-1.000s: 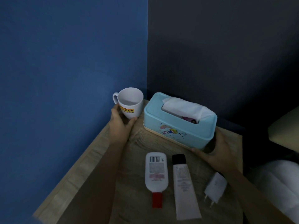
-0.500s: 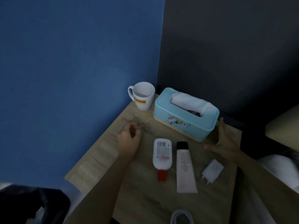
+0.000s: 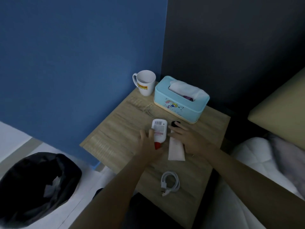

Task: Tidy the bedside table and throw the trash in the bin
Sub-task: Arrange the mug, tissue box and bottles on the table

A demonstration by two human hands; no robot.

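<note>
Wraps left hand point(image 3: 148, 141) round the white red-capped bottle point(image 3: 159, 130) mid bedside table point(image 3: 118, 129), lays right hand point(image 3: 191, 140) flat, fingers straight, over the black-capped tube point(image 3: 175, 152) just beside it, risks a shallow grip letting the bottle slip.

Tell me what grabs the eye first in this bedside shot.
Both hands meet mid-table: the left hand touches a white plastic bottle with a red cap, the right hand lies over a white squeeze tube with a black cap. Behind them, at the far edge of the wooden bedside table, sit a light blue tissue box and a white ceramic mug. A black-lined bin stands on the floor to the left.
</note>
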